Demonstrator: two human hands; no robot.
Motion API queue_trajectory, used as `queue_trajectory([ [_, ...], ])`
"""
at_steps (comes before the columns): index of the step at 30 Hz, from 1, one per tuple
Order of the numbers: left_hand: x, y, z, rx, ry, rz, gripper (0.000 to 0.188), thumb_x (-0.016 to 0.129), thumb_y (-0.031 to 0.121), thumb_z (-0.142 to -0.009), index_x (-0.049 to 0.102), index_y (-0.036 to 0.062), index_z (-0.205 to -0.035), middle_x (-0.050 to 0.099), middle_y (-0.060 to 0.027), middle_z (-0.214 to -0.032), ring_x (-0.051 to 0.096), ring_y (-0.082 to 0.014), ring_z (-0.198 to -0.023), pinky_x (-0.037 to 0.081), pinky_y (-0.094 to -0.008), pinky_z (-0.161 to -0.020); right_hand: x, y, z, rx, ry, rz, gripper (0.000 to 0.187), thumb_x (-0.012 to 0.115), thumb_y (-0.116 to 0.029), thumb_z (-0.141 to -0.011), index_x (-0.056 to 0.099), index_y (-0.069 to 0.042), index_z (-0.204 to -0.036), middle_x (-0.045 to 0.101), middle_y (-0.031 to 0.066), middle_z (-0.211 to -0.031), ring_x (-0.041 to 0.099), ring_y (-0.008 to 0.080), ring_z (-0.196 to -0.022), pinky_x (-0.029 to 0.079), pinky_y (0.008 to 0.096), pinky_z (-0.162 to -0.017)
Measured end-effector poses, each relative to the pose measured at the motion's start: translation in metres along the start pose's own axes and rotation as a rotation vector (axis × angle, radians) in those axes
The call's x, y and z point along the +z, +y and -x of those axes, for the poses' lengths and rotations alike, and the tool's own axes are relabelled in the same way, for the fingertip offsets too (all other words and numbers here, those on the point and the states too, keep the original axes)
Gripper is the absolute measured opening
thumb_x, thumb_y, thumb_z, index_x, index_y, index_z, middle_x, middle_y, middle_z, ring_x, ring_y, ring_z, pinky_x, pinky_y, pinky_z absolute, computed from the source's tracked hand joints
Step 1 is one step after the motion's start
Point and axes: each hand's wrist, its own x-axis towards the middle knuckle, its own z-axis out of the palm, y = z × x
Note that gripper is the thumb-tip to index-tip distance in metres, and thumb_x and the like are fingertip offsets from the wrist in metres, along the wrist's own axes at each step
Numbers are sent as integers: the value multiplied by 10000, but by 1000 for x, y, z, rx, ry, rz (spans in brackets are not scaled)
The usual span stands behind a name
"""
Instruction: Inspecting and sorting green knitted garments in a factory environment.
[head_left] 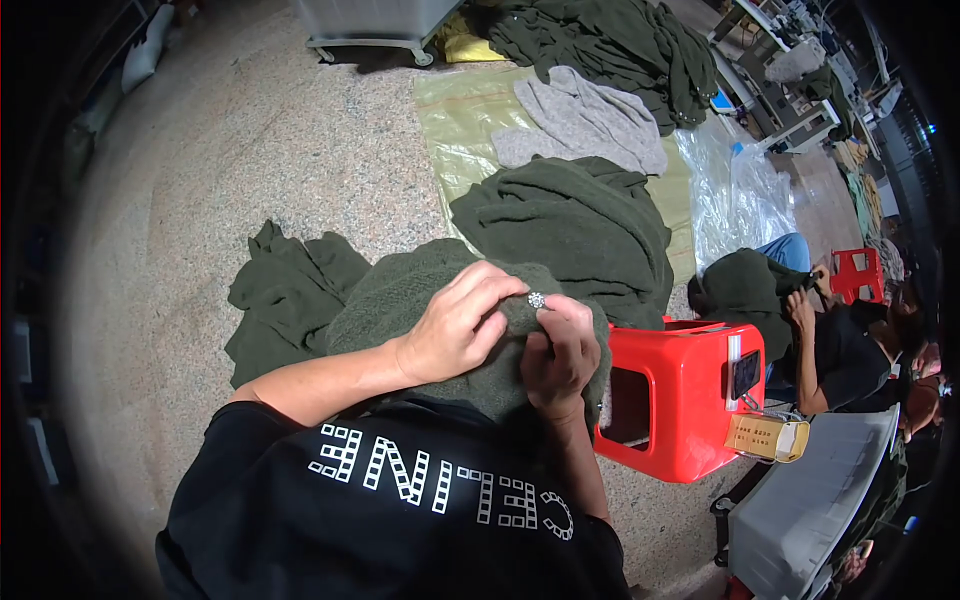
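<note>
Across my lap lies a dark green knit garment (400, 275). A small round sparkly button (536, 299), silvery and set with stones, shows against the knit between my fingertips. My left hand (462, 322) is closed, thumb and fingers pinching the knit just left of the button. From the other side my right hand (563, 352) is curled, its thumb and forefinger at the button's lower right edge. Whether a needle or thread is between the fingers is too small to tell. Part of the garment trails left toward the floor (285, 290).
To my right stands a red plastic stool (690, 400) with a phone (746, 374) and a small yellow box (767, 437) at its side. Ahead, green garments (570, 225) and a grey one (585, 120) lie on sheeting. A co-worker (850, 345) sits at far right, near a white bin (810, 490).
</note>
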Motion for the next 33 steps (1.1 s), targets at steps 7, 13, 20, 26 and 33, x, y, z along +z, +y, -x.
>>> queue_trajectory([
  [7, -22, -17, -18, -645, -255, 525, 157, 476, -52, -777, 532, 12, -909, 524, -12, -801, 473, -59, -714, 393, -203, -632, -6, 8, -2, 59, -37, -44, 218, 500, 11, -748, 480, -26, -962, 565, 177, -872, 564, 330, -747, 478, 382, -657],
  [13, -51, -20, -27, -774, -196, 483, 45, 590, 40, -829, 594, 10, -862, 584, 19, -784, 513, -39, -721, 428, -185, -670, -17, 17, -5, 178, -63, -45, 251, 474, 46, -725, 458, -28, -963, 543, 174, -838, 549, 328, -726, 468, 372, -635],
  [20, -45, -23, -18, -1081, -34, 1370, 138, 590, 36, -814, 598, -30, -935, 641, -108, -889, 623, -169, -809, 503, -274, -776, -16, 20, 0, 306, -25, -111, 224, 447, 66, -701, 470, -3, -912, 543, 168, -839, 552, 307, -762, 464, 350, -718],
  [26, -26, -4, -3, -1036, -82, 1843, 340, 564, 9, -803, 490, -31, -1133, 590, -118, -1056, 611, -189, -904, 481, -320, -857, -7, 26, 2, 531, -125, -97, 232, 440, 81, -670, 511, 19, -881, 562, 182, -855, 576, 332, -794, 466, 342, -717],
  [33, -31, 7, 7, -873, -502, 1768, 263, 657, -26, -685, 600, -70, -938, 639, -122, -877, 624, -186, -817, 490, -284, -779, -2, 25, -2, 561, -118, -236, 139, 470, 9, -756, 533, 22, -879, 575, 101, -797, 565, 168, -733, 452, 266, -694],
])
